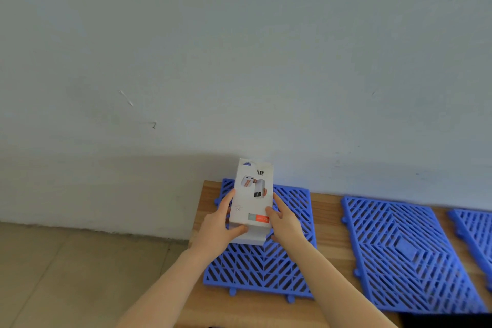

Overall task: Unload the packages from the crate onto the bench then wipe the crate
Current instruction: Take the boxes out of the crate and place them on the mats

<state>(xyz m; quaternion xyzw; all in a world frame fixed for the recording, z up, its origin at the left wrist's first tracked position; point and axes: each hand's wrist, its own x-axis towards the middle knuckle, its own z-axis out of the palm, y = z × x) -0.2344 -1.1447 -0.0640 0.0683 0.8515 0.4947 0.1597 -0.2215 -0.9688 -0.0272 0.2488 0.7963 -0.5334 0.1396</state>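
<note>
White box [252,196] held between our two hands, over a blue mat on the bench.

Three blue lattice mats lie along the wooden bench [328,224] by the pale wall [239,48]: the near mat [262,266] under our hands, a second mat [404,253] to the right, and a third mat [476,229] cut by the frame edge. Our left hand [219,228] and right hand [283,220] clasp the box's long sides, fingers curled around it, thumbs on top. We cannot tell whether it touches the mat.

both hands [250,224] gripping white package [252,194] (upright), blue mat [266,269]
</note>
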